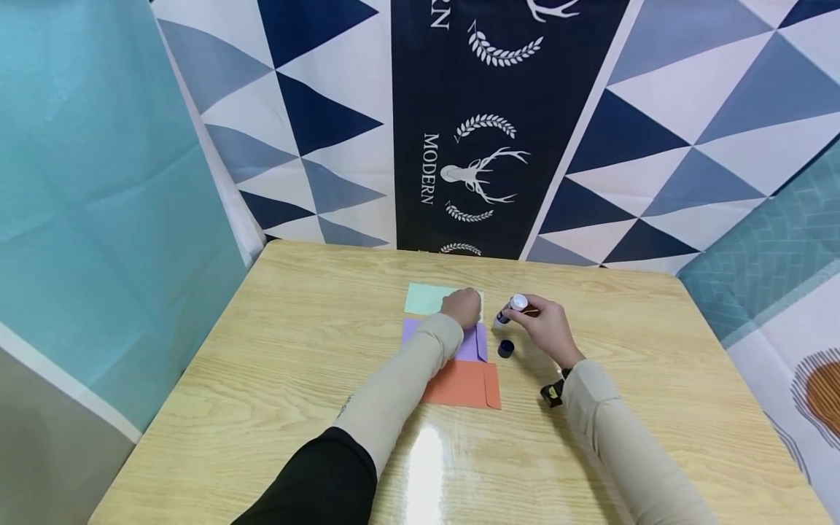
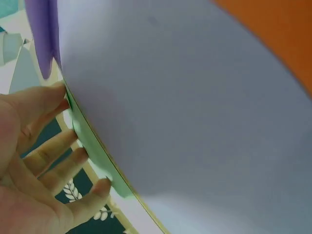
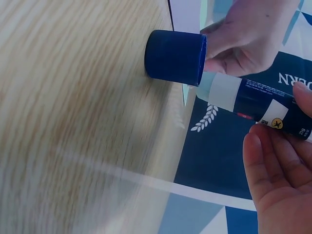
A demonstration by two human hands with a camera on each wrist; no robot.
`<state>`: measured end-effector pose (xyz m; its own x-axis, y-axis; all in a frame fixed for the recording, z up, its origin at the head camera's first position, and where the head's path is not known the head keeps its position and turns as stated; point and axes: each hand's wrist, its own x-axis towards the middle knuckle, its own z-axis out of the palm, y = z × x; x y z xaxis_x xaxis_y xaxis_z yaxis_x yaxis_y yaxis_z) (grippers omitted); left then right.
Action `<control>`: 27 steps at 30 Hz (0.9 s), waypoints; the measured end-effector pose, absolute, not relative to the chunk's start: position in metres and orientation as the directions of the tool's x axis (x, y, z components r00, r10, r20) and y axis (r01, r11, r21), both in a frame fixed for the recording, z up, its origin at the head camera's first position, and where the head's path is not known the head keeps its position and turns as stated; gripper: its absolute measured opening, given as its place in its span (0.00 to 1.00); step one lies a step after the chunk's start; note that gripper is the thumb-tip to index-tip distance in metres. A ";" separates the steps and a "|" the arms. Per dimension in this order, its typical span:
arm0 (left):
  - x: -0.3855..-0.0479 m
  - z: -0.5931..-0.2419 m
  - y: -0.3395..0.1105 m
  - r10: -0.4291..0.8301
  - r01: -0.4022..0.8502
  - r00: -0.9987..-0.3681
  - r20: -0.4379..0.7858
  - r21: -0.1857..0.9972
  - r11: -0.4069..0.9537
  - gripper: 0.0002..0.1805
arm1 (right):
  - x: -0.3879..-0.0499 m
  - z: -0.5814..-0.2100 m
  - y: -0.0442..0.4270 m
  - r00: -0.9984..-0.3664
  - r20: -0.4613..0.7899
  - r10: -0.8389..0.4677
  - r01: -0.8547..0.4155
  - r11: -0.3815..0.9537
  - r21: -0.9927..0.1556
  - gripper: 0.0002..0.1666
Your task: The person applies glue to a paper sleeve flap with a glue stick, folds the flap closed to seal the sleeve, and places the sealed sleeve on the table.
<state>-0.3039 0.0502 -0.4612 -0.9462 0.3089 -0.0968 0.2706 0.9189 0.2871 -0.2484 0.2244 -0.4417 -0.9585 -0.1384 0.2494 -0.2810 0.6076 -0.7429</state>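
My left hand rests at the right end of a pale green envelope. In the left wrist view, its spread fingertips touch the green envelope along an edge. Between the thumb and fingers of my right hand is a glue stick, tilted with its white base up, just right of the green envelope. The right wrist view shows the uncapped glue stick with its pale end toward my left hand. A dark blue cap stands on the table below it.
Nearer me lie a purple envelope, partly under my left forearm, and an orange envelope, both with flaps at the right. They form a column with the green one on the wooden table. Patterned cloth hangs behind.
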 end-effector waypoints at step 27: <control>-0.305 -0.468 0.040 0.398 0.389 -0.916 0.047 0.351 0.852 0.04 | -0.239 -0.434 0.233 -0.956 0.272 -0.114 -0.287 0.569 -0.770 0.16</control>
